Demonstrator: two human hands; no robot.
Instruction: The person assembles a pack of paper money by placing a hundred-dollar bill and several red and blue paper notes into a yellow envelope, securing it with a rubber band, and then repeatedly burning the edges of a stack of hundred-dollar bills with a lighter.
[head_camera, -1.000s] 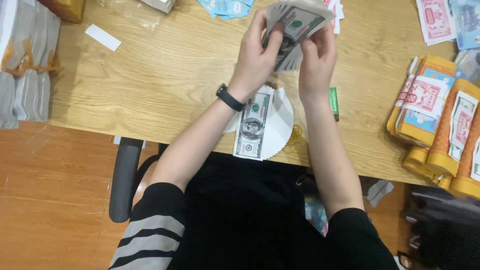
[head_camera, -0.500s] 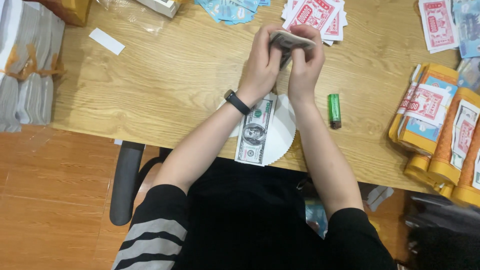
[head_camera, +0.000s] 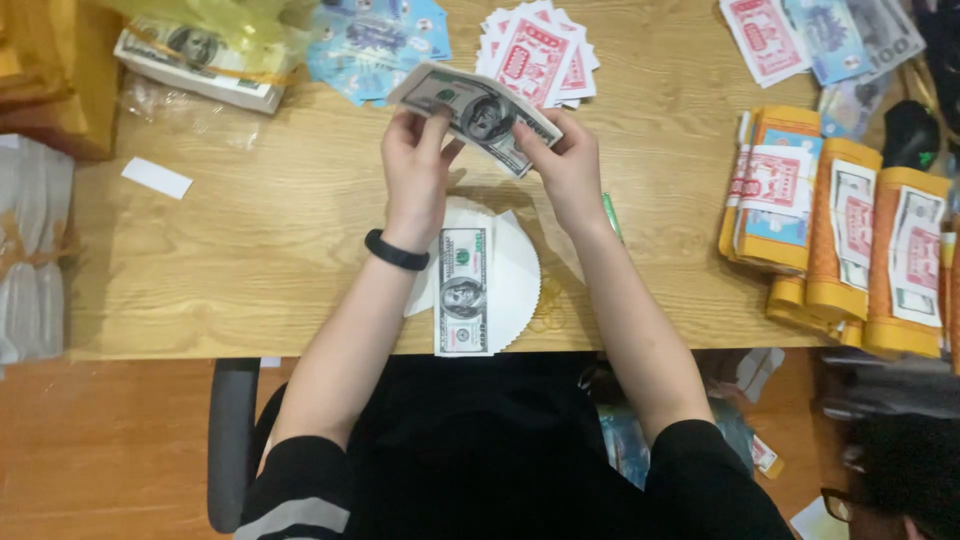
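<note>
Both of my hands hold a stack of green banknotes (head_camera: 478, 112) above the wooden table (head_camera: 250, 250). My left hand (head_camera: 415, 165) grips the stack's left end and wears a black wristband. My right hand (head_camera: 566, 165) pinches the right end. Below the hands, a small pile of banknotes (head_camera: 463, 292) lies lengthwise on a round white paper (head_camera: 515, 280) at the table's near edge.
Red notes (head_camera: 535, 50) and blue notes (head_camera: 375, 40) are fanned at the far side. A banded bundle of notes (head_camera: 195, 60) lies far left. Orange wrapped paper packs (head_camera: 840, 230) fill the right side. A white slip (head_camera: 156, 177) lies on the left. Rubber bands (head_camera: 546, 305) sit by the paper.
My hands have spread apart and the note stack is now held out flat between them. The view has shifted, showing more of the table's far side.
</note>
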